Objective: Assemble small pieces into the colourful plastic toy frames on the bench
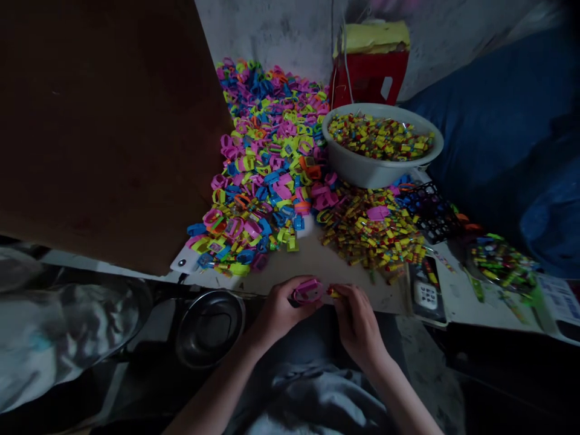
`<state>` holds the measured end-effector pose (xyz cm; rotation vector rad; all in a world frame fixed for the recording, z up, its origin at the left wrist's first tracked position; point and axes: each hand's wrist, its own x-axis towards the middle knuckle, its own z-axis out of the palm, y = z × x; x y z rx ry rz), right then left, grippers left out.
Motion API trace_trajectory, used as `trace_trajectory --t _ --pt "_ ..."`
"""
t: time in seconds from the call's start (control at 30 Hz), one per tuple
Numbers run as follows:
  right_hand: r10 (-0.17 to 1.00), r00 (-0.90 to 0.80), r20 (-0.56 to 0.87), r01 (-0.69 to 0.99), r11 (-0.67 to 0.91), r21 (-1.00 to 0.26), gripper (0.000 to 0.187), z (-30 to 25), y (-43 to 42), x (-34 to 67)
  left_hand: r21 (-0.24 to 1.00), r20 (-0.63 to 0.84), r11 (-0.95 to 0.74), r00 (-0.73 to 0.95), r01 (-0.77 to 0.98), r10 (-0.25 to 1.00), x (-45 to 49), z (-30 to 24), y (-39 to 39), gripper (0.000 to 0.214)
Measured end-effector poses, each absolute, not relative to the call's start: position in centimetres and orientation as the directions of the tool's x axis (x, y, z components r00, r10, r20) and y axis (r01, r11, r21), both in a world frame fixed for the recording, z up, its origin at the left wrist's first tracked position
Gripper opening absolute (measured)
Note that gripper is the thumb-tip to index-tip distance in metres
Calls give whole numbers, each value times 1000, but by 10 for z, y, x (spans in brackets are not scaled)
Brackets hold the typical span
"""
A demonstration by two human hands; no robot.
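Note:
My left hand [280, 309] is closed around a small pink plastic piece [307, 290] at the table's near edge. Right beside it, my right hand [357, 319] pinches a small yellow and red piece [334, 293] against the pink one. Behind the hands lies a big heap of pink, blue, yellow and green plastic pieces [267, 163]. A smaller heap of small yellow and red pieces [374, 232] lies to the right of it.
A white bowl [362, 169] full of yellow and red pieces stands at the back right, a red box [369, 75] behind it. A brown board [104, 121] leans at left. A metal bowl [209, 326] sits low left. A black basket [430, 211] and a remote-like device [426, 293] lie right.

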<state>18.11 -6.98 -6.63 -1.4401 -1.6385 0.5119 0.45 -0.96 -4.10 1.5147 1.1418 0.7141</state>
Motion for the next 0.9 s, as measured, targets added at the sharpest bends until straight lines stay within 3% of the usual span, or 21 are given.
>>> trace_trajectory --t 0.23,0.6,0.73,0.9 --pt "914 49 402 639 280 -716 19 -65 -70 181 961 -149 39 392 275 908 7 -38 -12 46" --pt "953 20 302 622 225 -750 23 -56 -74 185 962 -158 57 375 266 913 11 -34 -13 49" --pt "962 -16 274 729 199 -655 29 -56 -75 183 956 -161 50 373 290 914 12 -37 -12 47" --pt "972 -143 187 886 210 -414 27 -51 -75 184 960 -233 128 456 249 859 5 -49 -13 40"
